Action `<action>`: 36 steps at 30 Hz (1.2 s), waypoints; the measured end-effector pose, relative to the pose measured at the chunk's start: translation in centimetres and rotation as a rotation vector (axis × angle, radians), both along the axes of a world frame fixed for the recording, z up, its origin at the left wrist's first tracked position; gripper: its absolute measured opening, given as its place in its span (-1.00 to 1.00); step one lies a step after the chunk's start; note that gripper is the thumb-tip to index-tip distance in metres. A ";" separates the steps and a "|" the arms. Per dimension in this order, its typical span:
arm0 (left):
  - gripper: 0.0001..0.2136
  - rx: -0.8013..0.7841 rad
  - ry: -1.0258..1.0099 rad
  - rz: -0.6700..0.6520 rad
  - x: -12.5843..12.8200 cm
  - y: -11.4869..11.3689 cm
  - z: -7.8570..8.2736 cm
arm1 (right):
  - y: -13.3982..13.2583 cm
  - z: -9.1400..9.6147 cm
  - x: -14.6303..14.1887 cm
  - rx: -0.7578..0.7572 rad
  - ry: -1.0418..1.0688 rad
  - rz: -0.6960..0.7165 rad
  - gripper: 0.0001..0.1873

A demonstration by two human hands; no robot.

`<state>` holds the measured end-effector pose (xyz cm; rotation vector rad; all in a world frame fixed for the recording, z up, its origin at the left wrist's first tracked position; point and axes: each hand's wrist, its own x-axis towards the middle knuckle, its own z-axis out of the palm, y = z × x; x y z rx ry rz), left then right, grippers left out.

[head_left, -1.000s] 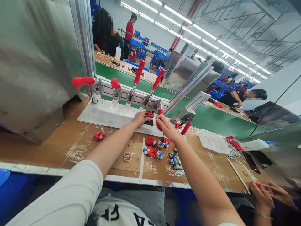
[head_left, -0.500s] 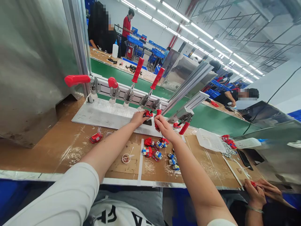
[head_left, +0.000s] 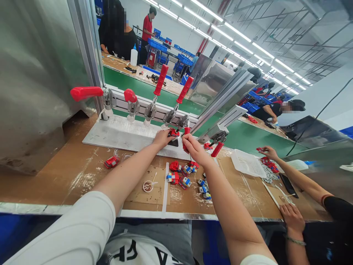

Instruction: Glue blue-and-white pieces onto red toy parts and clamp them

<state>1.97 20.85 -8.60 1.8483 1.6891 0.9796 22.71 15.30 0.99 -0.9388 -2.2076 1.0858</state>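
Clock positions are counting from where our hands are working. Our left hand (head_left: 162, 139) is gripping a small red part (head_left: 173, 133) at the centre, beneath a clamp; just beside it, our right hand (head_left: 192, 144) is closing around a red clamp handle (head_left: 187, 130). We are keeping the two hands slightly apart.

A row of clamps (head_left: 132, 106) is running off towards ten o'clock, and a metal post (head_left: 224, 99) is slanting across our view between one and two. On the counter (head_left: 82, 176), a loose red piece (head_left: 111, 162) is lying at eight, a small cup (head_left: 143, 187) with a stick is sitting at seven, and red, blue and white blocks (head_left: 182, 176) are clustering at six. Our right forearm (head_left: 224, 198) is partly covering more blocks at five. A pale tray (head_left: 242, 158) is lying towards four.

Compared with half a second ago, our own hands are staying put. The neighbour's hands are now separating: one (head_left: 270, 152) is holding a red piece out at three, the other (head_left: 292, 216) is resting at four.
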 end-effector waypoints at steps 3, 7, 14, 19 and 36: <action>-0.58 -0.001 -0.002 -0.007 0.0 0.0 0.0 | 0.0 0.3 -0.2 -0.024 0.022 -0.012 -0.66; -0.55 0.003 -0.007 -0.015 -0.1 0.0 0.1 | -0.2 0.7 -0.5 -0.014 0.065 -0.014 -0.63; -0.54 -0.001 -0.012 -0.020 -0.1 -0.1 0.2 | -0.5 0.6 -0.6 -0.041 0.073 -0.025 -0.65; -0.54 0.001 -0.014 -0.013 0.1 0.0 0.1 | 0.1 -0.6 -0.4 -0.015 0.069 -0.006 -0.63; -0.50 -0.036 0.103 -0.081 -0.5 -3.7 4.9 | 3.0 -2.7 -1.4 0.424 -0.532 -0.028 -0.64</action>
